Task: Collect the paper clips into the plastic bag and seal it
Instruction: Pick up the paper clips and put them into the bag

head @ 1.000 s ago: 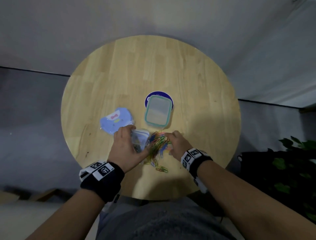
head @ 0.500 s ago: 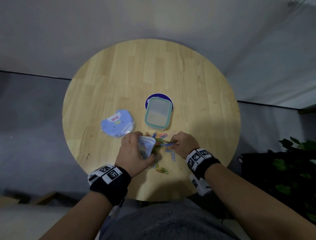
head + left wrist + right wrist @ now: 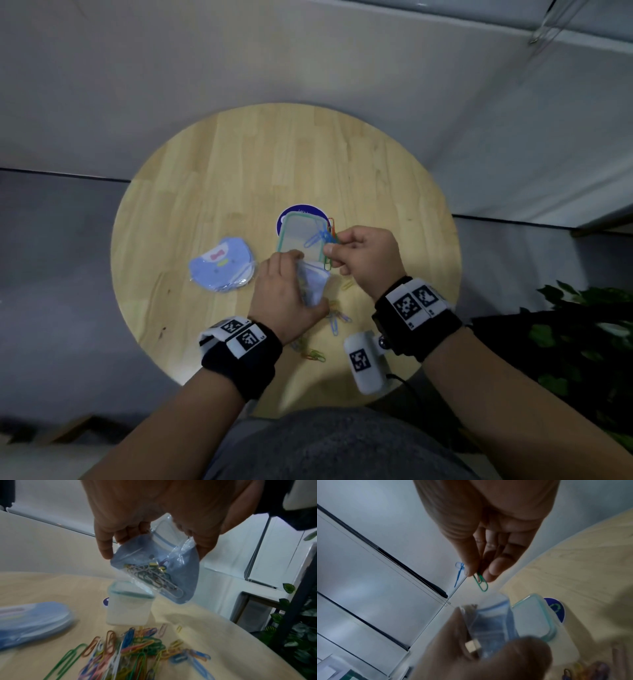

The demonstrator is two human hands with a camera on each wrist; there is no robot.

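My left hand (image 3: 287,294) holds a small clear blue plastic bag (image 3: 159,569) lifted off the table, thumb and fingers pinching its sides so the mouth gapes. Several coloured clips lie inside it. My right hand (image 3: 363,255) is raised just above and right of the bag's mouth (image 3: 313,272), pinching a few paper clips (image 3: 325,240); green and blue ones (image 3: 481,582) stick out of the fingertips. A loose pile of coloured paper clips (image 3: 133,651) lies on the round wooden table (image 3: 239,171) below the hands.
A small clear box with a teal rim (image 3: 299,236) stands on a round blue coaster (image 3: 303,210) just behind the hands. A stack of blue printed bags (image 3: 222,270) lies to the left. Green plant leaves (image 3: 582,335) sit off the table's right edge.
My right hand has lifted from the pile with a few clips and now hovers above the bag's mouth. My left hand has raised the bag off the table.
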